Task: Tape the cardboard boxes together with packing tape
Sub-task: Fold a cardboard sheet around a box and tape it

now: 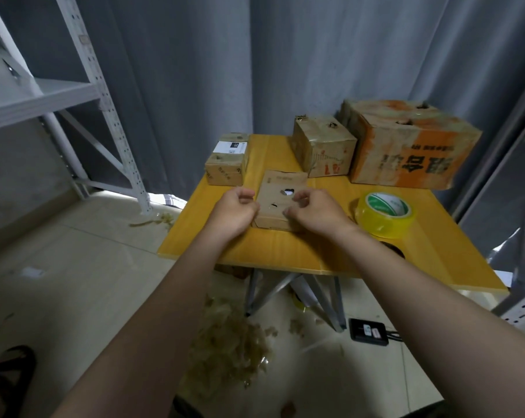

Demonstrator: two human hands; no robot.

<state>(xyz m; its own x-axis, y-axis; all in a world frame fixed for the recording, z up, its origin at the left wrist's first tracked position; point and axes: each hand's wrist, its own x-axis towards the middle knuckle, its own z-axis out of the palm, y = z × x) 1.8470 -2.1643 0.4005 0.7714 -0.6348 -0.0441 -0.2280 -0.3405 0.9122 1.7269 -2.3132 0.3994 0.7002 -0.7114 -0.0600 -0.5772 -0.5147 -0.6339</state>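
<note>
So far it looks like no boxes are joined. Our left hand point(237, 211) grips the side of the small flat brown cardboard box point(280, 188) on the yellow table point(285, 251). Our right hand point(314, 212) curls on top, and we cannot tell if it holds anything. The round yellow tape roll point(384, 214) lies just beside.

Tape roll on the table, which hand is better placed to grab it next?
Right, probably. The right hand is at the right side of the small box, next to the yellow tape roll. The left hand is at the box's left edge, so it would have to cross over.
</note>
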